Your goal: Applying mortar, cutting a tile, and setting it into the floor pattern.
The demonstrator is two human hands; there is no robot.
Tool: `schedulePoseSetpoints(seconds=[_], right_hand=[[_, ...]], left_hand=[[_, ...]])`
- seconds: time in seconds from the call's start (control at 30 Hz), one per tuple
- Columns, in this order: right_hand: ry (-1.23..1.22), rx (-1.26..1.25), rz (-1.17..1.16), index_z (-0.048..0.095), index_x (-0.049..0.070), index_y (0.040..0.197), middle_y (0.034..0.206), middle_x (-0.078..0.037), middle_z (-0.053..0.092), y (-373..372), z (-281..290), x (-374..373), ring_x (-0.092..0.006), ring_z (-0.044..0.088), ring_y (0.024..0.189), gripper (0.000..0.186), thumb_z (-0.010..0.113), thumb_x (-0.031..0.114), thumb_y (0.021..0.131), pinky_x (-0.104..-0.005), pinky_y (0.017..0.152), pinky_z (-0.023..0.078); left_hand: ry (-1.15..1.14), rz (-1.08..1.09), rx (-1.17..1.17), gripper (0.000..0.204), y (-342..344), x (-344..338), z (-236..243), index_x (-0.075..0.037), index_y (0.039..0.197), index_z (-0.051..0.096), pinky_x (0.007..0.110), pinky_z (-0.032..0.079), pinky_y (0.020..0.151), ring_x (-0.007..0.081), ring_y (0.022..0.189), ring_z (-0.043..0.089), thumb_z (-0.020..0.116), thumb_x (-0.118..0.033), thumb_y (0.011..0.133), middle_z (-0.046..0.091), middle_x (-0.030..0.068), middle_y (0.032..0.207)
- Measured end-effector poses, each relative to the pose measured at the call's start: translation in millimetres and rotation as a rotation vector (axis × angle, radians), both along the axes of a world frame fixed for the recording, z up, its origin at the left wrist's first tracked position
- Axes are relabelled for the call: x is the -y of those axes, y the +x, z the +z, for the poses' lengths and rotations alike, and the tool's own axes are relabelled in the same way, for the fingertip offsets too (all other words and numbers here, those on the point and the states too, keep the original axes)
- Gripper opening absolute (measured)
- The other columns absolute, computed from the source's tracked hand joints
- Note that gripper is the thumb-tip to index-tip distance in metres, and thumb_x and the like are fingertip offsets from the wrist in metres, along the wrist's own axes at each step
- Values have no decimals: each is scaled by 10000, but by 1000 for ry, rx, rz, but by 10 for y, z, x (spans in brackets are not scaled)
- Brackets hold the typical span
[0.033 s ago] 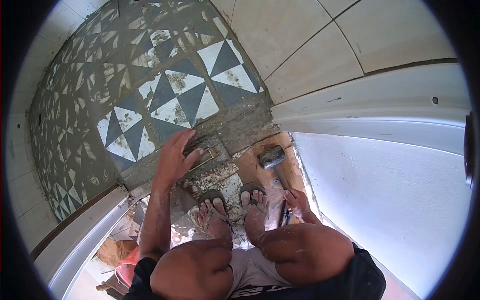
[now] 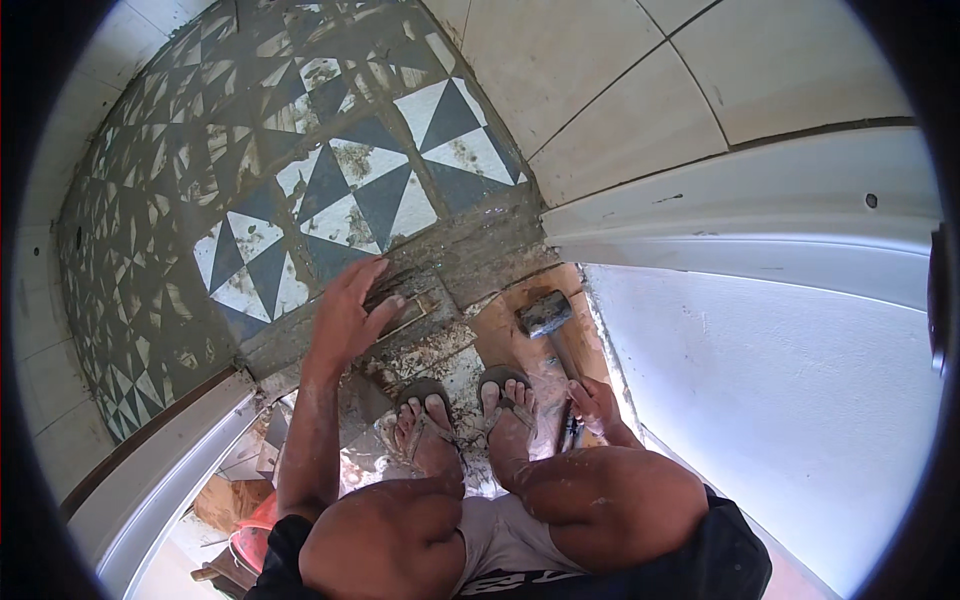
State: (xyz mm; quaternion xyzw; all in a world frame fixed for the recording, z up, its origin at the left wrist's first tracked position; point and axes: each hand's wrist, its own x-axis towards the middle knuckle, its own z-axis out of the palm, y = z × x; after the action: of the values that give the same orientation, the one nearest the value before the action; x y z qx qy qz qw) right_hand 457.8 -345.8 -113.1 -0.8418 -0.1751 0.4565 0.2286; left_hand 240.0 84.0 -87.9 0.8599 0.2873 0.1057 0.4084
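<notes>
My left hand (image 2: 350, 315) is open, fingers stretched and thumb apart. It hovers over or rests on a grey, mortar-smeared flat piece (image 2: 437, 300) with a light narrow bar (image 2: 405, 318) along it; whether they touch I cannot tell. My right hand (image 2: 598, 405), beside my right knee, is closed round the handle of a mallet (image 2: 544, 313). The mallet's dark, mortar-stained head lies forward over brown flooring. Beyond my left hand, blue-grey and white triangle-patterned tiles (image 2: 368, 200) cover the floor, smeared with grey mortar.
White door frame parts stand at the right (image 2: 740, 215) and left (image 2: 190, 480). Beige wall tiles (image 2: 630, 110) rise at the far right. A white wall (image 2: 760, 370) is close on my right. Dirt and debris (image 2: 440, 350) lie before my sandalled feet. A red object (image 2: 255, 530) sits at lower left.
</notes>
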Motion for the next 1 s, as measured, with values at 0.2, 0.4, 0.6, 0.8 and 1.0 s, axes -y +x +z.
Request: schedulePoseSetpoints(seconds=[0.2,0.4,0.6,0.8,1.0], right_hand=[[144,633,274,722,46,1064,913,-188,691,-38,289,-455,-393,691,840,310,767,320,927,-473,713,556],[636,612,667,682,50,1218,1106,-176,685,-118,391,-1951,-379,661,1032,409,784,298,909,-461,886,535],[886,774,1057,658,72,1281,1183,-174,672,-601,234,-3047,-358,653,1072,517,748,421,910,-473,923,512],[718,428,1279,655,79,1158,1033,-143,679,-658,173,-3087,-348,658,958,432,797,358,859,-479,860,484],[744,419,1036,674,20,1159,971,-174,690,-545,431,-2690,-394,679,886,460,839,310,843,-472,760,524]], left_hand=[[86,104,-16,535,-177,-116,75,-20,1346,641,446,511,1051,401,1245,633,787,-270,896,634,193,1398],[141,146,-36,554,-347,-192,155,-43,1380,630,445,500,1072,398,1273,617,782,-277,901,626,182,1423],[205,256,-75,458,-650,-183,392,-66,1376,635,449,490,1093,390,1293,608,714,-200,946,626,176,1426],[297,438,-88,356,-1202,-203,644,-61,1348,640,449,500,1070,390,1265,620,636,-130,999,653,180,1378],[131,561,-198,392,-1536,5,739,-51,1314,651,431,554,943,373,1127,688,709,-215,963,688,193,1271]])
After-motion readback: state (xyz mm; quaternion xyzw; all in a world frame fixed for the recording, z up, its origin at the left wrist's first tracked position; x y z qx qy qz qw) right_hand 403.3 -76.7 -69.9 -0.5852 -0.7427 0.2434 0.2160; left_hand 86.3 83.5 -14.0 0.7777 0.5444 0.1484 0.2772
